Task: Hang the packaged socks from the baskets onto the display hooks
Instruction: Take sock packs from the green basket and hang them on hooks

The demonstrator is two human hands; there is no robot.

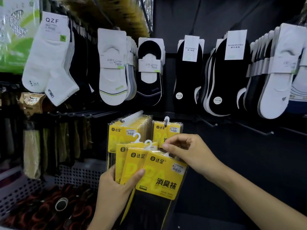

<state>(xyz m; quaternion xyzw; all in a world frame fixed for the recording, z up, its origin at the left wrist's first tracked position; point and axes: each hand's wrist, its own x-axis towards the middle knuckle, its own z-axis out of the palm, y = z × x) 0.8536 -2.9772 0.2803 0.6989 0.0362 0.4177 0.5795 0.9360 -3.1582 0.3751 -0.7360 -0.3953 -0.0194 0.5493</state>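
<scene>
Head view: the left hand [116,185] grips a fan of yellow packs [131,165] low down, thumb across the fronts and fingers behind. Held this way their tops spread apart, and each white hanger [137,137] stands free to be taken.

The right hand [187,151] pinches the top edge of the front pack [163,176] between thumb and forefinger. It is a narrow grip with the other fingers curled, and they hide that pack's own hanger. It looks as if one pack is being peeled from the fan for hanging.

The fan sits just below and in front of the hung stock. A full row [123,130] hangs on the left, and beside it is a single pack [167,130] on its hook [166,121]. That hook has room, so it seems the likely target. Further right a bare hook [215,125] juts out.

The left forearm rises from the bottom edge. The right forearm comes in from the lower right, wrist bent down toward the pack. A perforated basket [79,173] sits at lower left behind the left hand, its contents dark and too blurred to name.
</scene>
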